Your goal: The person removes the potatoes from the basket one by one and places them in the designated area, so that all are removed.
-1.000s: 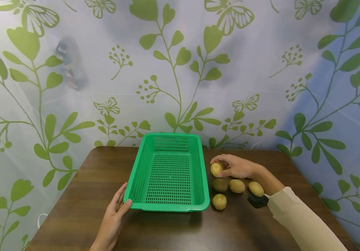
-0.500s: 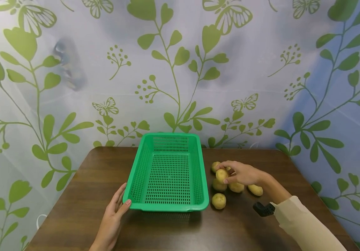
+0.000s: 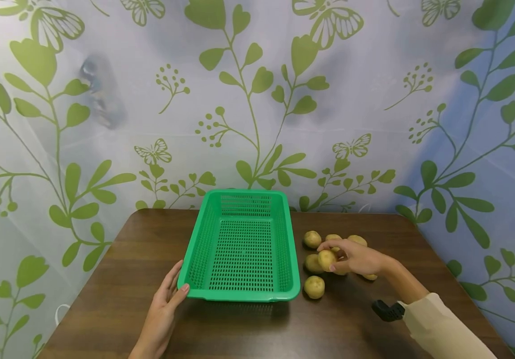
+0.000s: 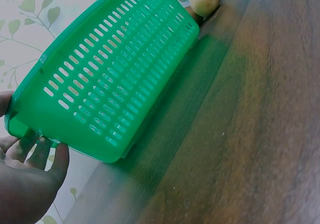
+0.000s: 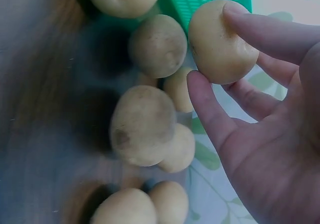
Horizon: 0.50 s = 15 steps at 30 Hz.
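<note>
My left hand [image 3: 159, 309] grips the near left corner of a green plastic basket [image 3: 244, 296], thumb over the rim. In the left wrist view, fingers [image 4: 60, 161] curl under the basket's edge. My right hand [image 3: 363, 257] pinches a round yellow potato [image 3: 327, 260] between thumb and fingertips, held above the other potatoes. The right wrist view shows this held potato [image 5: 220, 44] in front of the basket's wall. Several potatoes lie on the table right of the basket, among them a near one [image 3: 314, 287] and a far one [image 3: 312, 240]. Some are partly hidden behind my right hand.
The brown wooden table [image 3: 221, 334] ends against a white curtain [image 3: 257, 99] with green leaf and butterfly prints. Nothing lies inside the basket. A black device [image 3: 388, 311] hangs at my right wrist by the beige sleeve [image 3: 441, 324].
My right hand has moved to the right and nearer to me with the potato, uncovering the potatoes at the back. My left hand and the basket have stayed in place.
</note>
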Available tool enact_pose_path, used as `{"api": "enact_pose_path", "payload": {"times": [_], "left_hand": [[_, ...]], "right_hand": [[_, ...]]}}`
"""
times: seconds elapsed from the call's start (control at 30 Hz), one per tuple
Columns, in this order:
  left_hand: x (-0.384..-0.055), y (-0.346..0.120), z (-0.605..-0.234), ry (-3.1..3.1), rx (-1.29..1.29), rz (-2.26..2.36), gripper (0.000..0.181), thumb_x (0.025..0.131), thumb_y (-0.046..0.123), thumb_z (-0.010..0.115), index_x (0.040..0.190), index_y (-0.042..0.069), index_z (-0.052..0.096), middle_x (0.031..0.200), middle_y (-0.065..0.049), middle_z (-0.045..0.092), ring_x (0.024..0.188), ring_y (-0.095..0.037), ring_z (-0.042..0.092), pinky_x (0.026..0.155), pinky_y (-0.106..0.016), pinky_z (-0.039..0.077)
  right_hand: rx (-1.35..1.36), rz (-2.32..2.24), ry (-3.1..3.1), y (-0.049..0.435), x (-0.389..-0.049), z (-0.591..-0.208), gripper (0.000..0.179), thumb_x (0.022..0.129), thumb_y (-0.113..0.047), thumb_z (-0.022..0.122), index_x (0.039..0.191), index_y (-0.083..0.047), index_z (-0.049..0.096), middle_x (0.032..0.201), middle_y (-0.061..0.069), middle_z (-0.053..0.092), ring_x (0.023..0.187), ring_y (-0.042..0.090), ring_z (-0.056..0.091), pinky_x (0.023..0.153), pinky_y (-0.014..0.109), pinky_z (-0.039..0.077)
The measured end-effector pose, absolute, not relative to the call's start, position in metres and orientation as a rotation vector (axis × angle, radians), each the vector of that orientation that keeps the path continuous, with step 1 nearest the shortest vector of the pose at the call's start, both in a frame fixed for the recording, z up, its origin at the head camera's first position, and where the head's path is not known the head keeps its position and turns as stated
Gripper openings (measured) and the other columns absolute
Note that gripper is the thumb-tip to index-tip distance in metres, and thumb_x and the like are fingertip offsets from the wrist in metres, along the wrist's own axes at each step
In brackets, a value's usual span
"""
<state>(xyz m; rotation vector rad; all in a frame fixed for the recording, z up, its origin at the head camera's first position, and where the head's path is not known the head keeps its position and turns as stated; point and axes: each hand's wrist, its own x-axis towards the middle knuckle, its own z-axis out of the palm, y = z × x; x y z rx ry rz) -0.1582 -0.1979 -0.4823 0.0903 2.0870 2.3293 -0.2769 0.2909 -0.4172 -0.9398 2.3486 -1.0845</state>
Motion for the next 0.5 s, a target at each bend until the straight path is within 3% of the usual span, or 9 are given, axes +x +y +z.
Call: {"api": "enact_pose_path", "payload": {"times": [0.23,0.5], "left_hand": [[-0.159,-0.196,-0.483,2.086,0.102,2.329,0.065,0.110,0.021,0.055,0.166,0.019,0.021,0.166,-0.007,0.024,0.142,-0.005,0.038,0.102,-0.015,0.037],[-0.159,-0.197,-0.482,2.083,0.087,2.319,0.067,0.110,0.023,0.055,0.167,0.019,0.019,0.167,-0.006,0.022,0.143,-0.005,0.036,0.102,-0.015,0.036]], "right_hand": [[-0.898,-1.072,2.369,0.306,-0.268,-0.428,0.047,0.102,-0.017,0.069,0.143,-0.003,0.054,0.142,0.019,0.054,0.123,0.041,0.056,0.097,0.059,0.047],[-0.860,-1.132,2.334,0.316,-0.258,-0.437,0.048,0.101,-0.014,0.070,0.143,0.001,0.054,0.142,0.022,0.052,0.121,0.040,0.055,0.095,0.050,0.050]]}}
